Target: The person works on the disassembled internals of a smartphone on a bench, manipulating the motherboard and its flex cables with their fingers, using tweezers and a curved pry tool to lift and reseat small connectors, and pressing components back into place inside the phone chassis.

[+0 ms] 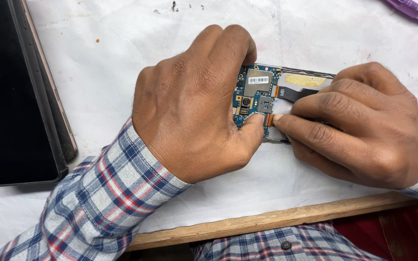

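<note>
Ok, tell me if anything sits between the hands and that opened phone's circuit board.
Nothing visible does. The left hand covers the opened phone and its thumb touches the blue circuit board; the right hand has a fingertip at the board's lower edge.

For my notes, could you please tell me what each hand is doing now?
Left hand: closed over the opened phone, thumb on its blue circuit board.
Right hand: fingertips pinching at the board's edge.

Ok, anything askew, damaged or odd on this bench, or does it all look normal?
Nothing looks damaged or spilled. The opened phone lies under both hands, its blue circuit board and a flex cable exposed; the left hand covers one end, the right hand presses at the board's edge. The white table cover shows only small specks and scuffs.
</note>
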### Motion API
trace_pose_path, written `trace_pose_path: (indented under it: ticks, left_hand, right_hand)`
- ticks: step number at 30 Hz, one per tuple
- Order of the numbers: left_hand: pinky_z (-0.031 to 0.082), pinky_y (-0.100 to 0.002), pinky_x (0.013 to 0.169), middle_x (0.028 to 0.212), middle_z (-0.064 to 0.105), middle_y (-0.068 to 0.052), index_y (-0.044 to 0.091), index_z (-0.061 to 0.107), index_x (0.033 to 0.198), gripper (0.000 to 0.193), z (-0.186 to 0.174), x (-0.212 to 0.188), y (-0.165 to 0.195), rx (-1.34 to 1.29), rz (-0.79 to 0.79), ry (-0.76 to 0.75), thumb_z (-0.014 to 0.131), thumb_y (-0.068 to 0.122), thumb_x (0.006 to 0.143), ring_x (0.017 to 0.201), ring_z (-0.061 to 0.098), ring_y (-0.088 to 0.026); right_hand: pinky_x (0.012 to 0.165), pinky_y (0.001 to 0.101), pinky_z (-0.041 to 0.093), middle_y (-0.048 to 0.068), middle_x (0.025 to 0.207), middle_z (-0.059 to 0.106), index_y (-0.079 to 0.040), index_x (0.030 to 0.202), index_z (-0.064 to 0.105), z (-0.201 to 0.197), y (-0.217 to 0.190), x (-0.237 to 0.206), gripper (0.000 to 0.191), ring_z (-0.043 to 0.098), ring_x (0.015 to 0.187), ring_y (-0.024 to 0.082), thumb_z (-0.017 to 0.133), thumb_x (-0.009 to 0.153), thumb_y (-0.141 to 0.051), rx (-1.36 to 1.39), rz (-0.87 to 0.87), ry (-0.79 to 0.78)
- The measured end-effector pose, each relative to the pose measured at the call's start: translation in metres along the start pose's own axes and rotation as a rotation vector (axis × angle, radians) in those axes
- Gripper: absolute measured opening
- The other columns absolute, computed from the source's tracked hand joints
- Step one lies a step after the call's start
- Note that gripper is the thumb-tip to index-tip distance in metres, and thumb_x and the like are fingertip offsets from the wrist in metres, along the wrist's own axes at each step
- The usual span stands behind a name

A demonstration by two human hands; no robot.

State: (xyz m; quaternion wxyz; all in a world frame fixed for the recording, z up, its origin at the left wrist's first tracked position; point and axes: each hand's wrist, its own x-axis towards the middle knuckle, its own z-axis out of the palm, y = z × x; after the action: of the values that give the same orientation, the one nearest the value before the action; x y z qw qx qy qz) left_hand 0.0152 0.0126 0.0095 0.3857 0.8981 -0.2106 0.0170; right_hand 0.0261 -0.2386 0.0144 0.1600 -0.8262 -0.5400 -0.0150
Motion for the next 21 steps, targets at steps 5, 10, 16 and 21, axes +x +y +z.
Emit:
trace_pose_path:
  ticks: [5, 10, 16, 21]
  left_hand:
    - [0.052, -0.043, 0.048, 0.093, 0.059, -0.012, 0.004, 0.054, 0.107, 0.049, 0.0006, 0.0001, 0.0005, 0.006, -0.009, -0.001, 0.084, 0.022, 0.073, 0.063, 0.067, -0.028]
    - [0.052, -0.041, 0.045, 0.093, 0.059, -0.012, 0.003, 0.054, 0.109, 0.05, 0.004, -0.0005, 0.0014, 0.041, -0.027, -0.007, 0.084, 0.024, 0.075, 0.06, 0.067, -0.026]
    - [0.053, -0.042, 0.047, 0.093, 0.06, -0.012, 0.002, 0.054, 0.108, 0.05, 0.0041, -0.0018, 0.0021, 0.029, 0.006, 0.042, 0.084, 0.023, 0.073, 0.063, 0.068, -0.027]
    - [0.051, -0.042, 0.045, 0.093, 0.06, -0.012, 0.003, 0.055, 0.109, 0.052, 0.0041, -0.0005, 0.0014, 0.044, -0.041, -0.015, 0.084, 0.027, 0.073, 0.061, 0.067, -0.026]
  right_hand:
    - [0.078, 0.0427, 0.05, 0.004, 0.096, 0.072, -0.008, 0.109, 0.076, 0.0001, -0.0006, 0.0011, 0.036, 0.065, 0.077, 0.02, 0.085, 0.077, -0.02, -0.01, -0.015, 0.003]
    - [0.078, 0.0422, 0.05, 0.004, 0.096, 0.071, -0.008, 0.112, 0.077, 0.0009, -0.0009, 0.0013, 0.036, 0.065, 0.078, 0.019, 0.084, 0.08, -0.02, -0.031, -0.039, -0.003]
    - [0.079, 0.0432, 0.051, 0.004, 0.098, 0.071, -0.009, 0.112, 0.077, 0.0012, -0.0015, 0.0017, 0.035, 0.064, 0.078, 0.019, 0.083, 0.08, -0.022, -0.016, -0.02, -0.008]
    - [0.078, 0.0433, 0.051, 0.006, 0.101, 0.072, -0.009, 0.11, 0.075, 0.0005, -0.0011, 0.003, 0.035, 0.064, 0.078, 0.021, 0.086, 0.079, -0.022, -0.013, -0.004, 0.021]
